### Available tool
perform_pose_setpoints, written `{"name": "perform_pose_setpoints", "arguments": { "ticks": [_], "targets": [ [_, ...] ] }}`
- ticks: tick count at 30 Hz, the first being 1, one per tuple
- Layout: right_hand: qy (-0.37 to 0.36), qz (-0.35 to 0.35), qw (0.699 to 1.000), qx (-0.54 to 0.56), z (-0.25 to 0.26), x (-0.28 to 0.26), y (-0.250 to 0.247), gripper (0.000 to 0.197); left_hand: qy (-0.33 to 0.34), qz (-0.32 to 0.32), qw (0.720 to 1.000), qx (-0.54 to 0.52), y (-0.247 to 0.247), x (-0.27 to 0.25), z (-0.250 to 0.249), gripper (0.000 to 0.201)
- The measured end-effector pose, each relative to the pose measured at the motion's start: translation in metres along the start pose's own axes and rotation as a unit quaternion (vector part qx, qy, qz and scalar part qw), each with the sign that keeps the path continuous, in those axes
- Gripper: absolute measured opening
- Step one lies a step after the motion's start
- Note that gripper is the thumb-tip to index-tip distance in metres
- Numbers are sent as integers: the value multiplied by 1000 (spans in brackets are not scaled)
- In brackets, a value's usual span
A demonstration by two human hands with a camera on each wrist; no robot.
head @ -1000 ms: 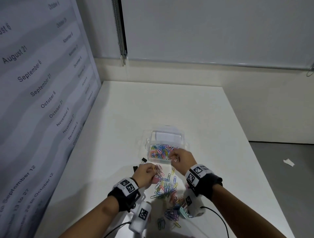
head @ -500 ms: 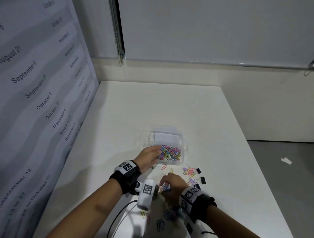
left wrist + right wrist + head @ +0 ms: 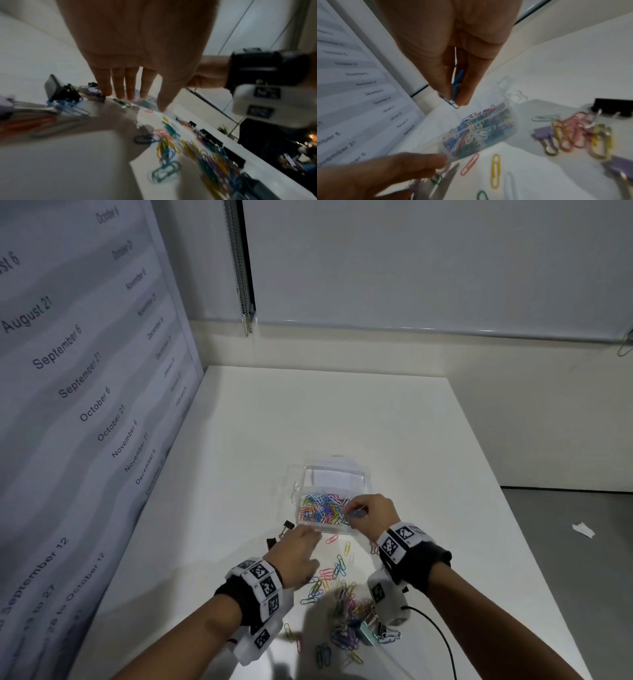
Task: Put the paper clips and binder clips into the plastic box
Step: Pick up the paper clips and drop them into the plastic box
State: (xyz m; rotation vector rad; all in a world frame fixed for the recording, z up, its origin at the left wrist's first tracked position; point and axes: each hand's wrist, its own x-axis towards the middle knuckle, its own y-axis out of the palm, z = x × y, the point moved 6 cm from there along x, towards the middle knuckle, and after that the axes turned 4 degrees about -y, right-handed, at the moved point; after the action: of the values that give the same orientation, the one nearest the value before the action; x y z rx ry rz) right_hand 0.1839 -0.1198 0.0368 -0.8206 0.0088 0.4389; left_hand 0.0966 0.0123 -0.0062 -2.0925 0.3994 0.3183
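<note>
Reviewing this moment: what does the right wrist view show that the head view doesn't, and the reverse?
Only the right wrist view shows the blue paper clips pinched edge-on between the right hand's fingertips, above the plastic box. Only the head view shows the whole white table, both wristbands, and the loose clip pile near the person. Both show the box part-filled with coloured clips and the left hand at its near edge.
</note>
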Motion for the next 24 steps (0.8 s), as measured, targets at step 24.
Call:
{"name": "perform_pose_setpoints", "arguments": {
  "ticks": [24],
  "targets": [
    [-62, 242, 962, -112, -40, -64, 84, 64, 13, 40, 999, -18, 36, -30, 15, 90]
  ]
}}
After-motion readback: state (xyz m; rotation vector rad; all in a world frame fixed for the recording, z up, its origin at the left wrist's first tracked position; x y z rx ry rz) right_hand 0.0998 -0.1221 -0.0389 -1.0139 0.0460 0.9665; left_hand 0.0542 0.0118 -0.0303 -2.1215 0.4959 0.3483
